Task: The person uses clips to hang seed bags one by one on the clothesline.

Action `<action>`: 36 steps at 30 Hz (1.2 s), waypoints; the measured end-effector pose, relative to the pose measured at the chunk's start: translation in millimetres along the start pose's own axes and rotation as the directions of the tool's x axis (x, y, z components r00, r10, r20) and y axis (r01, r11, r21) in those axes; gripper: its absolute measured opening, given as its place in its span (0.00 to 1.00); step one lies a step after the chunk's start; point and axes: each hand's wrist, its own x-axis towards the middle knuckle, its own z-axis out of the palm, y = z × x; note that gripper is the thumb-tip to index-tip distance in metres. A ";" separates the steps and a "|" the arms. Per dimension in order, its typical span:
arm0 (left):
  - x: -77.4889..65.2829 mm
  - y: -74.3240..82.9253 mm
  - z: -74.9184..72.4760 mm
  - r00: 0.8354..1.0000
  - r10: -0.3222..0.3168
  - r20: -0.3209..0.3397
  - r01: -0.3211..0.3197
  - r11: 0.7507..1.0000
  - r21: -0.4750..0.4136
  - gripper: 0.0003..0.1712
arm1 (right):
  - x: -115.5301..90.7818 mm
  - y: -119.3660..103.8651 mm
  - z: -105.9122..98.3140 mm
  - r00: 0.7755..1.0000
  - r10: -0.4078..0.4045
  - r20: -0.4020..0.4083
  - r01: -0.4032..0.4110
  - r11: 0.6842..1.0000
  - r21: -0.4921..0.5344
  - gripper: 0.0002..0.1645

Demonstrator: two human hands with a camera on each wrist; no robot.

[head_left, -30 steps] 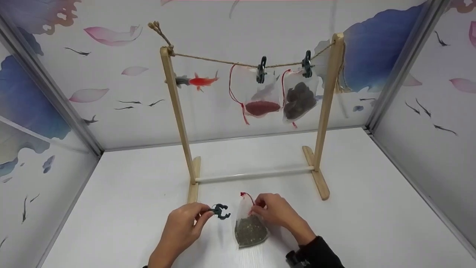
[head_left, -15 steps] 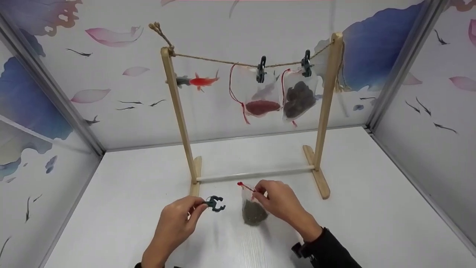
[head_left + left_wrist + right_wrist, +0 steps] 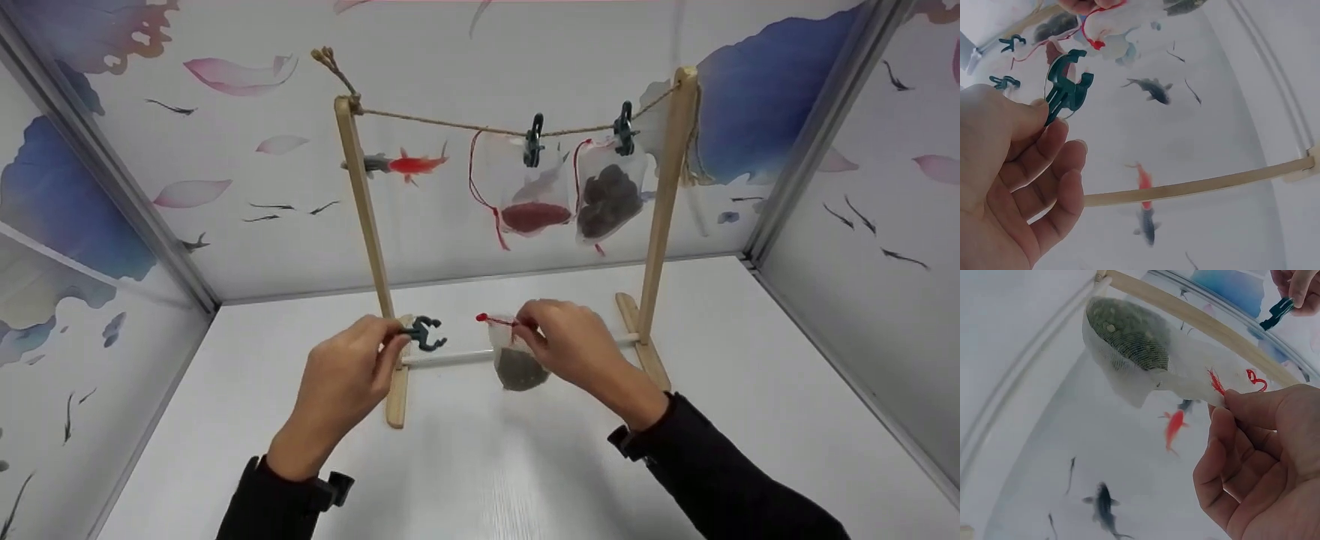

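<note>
My left hand (image 3: 341,371) pinches a dark green plastic clip (image 3: 426,334) by its handle end, its hooked jaws facing right. In the left wrist view the same clip (image 3: 1067,81) stands out between thumb and index finger. My right hand (image 3: 577,356) pinches the top of a white mesh drawstring bag (image 3: 521,367) with dark green contents. The bag hangs in the air, its red cord sticking out leftward. In the right wrist view the mesh bag (image 3: 1129,340) shows pale flecks among its green filling. Both hands are above the table, in front of the rack.
A wooden rack's left post (image 3: 364,217) and right post (image 3: 664,217) carry a sagging twine line (image 3: 442,122). Clips hold a bag with red contents (image 3: 535,216) and a bag of dark lumps (image 3: 609,199) on it. A white bar (image 3: 450,360) joins the feet.
The green-filled bag has been lifted off the table by my right hand. Both hands have moved up and forward toward the rack, the left still pinching its clip.
</note>
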 end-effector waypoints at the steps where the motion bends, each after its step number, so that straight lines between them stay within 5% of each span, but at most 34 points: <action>1: 6.8 -0.8 -3.4 1.000 0.004 -0.020 -0.003 1.000 0.020 0.06 | 5.2 -3.0 -6.0 1.000 -0.016 -0.005 0.016 1.000 -0.008 0.02; 5: 33.6 -1.7 -18.9 0.998 0.001 -0.066 0.004 0.998 0.062 0.08 | 25.8 -16.1 -32.3 0.998 -0.056 -0.005 0.055 0.998 -0.035 0.02; 11: 75.4 0.3 -47.5 0.999 -0.002 -0.037 0.006 0.995 0.101 0.10 | 59.2 -34.2 -71.3 0.998 -0.055 0.024 0.056 0.996 -0.068 0.04; 19: 123.2 -2.8 -73.7 0.998 0.028 -0.052 -0.018 0.982 0.186 0.11 | 98.9 -50.9 -101.2 0.995 -0.093 -0.041 0.087 0.988 -0.128 0.09; 36: 160.9 -7.2 -84.4 0.990 0.077 -0.117 -0.044 0.963 0.266 0.17 | 156.8 -67.8 -98.4 0.992 -0.036 -0.122 0.012 0.982 -0.191 0.15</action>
